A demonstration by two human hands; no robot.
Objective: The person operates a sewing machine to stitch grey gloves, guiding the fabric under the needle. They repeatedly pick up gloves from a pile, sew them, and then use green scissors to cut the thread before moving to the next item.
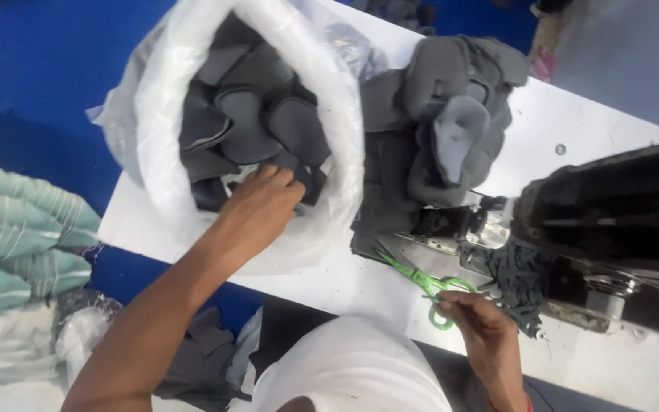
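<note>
My left hand (262, 204) reaches into a clear plastic bag (345, 130) full of dark grey padded fabric pieces (249, 122), its fingers curled on one piece near the bag's lower edge. My right hand (473, 319) grips the green handles of a pair of scissors (415, 276) lying on the white table (589, 130), blades pointing up-left. A stack of grey padded pieces (451, 114) sits just right of the bag, beside the black sewing machine (612, 221).
Striped teal fabric (17, 236) and a crumpled plastic bag (47, 336) lie at the left on the blue floor (40, 69). Dark fabric scraps (200, 358) lie below the table edge. A dark scrap pile (516, 282) rests by the machine base.
</note>
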